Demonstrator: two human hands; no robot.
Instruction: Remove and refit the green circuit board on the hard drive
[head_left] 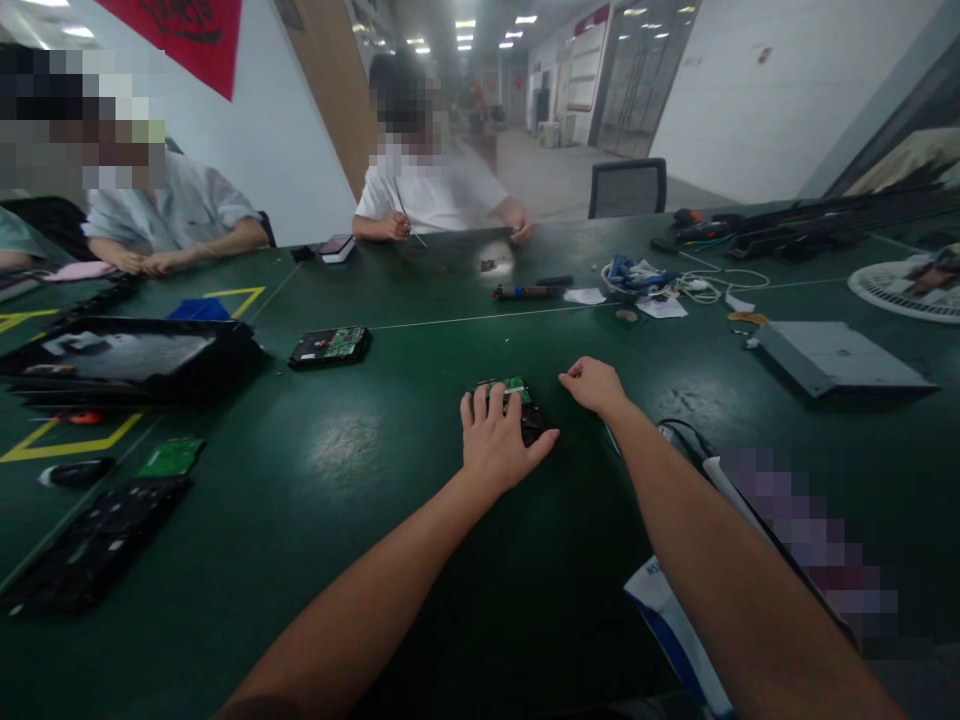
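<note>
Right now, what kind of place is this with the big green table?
Probably an electronics workroom: there's a big green table, a black part with a green circuit board under the left hand, and people around the table.

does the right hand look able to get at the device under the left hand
Probably, in part: the left hand covers much of the device, but its green board shows, and only tabletop separates it from the right hand.

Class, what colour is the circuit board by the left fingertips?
The circuit board is green; best view: head.
</note>
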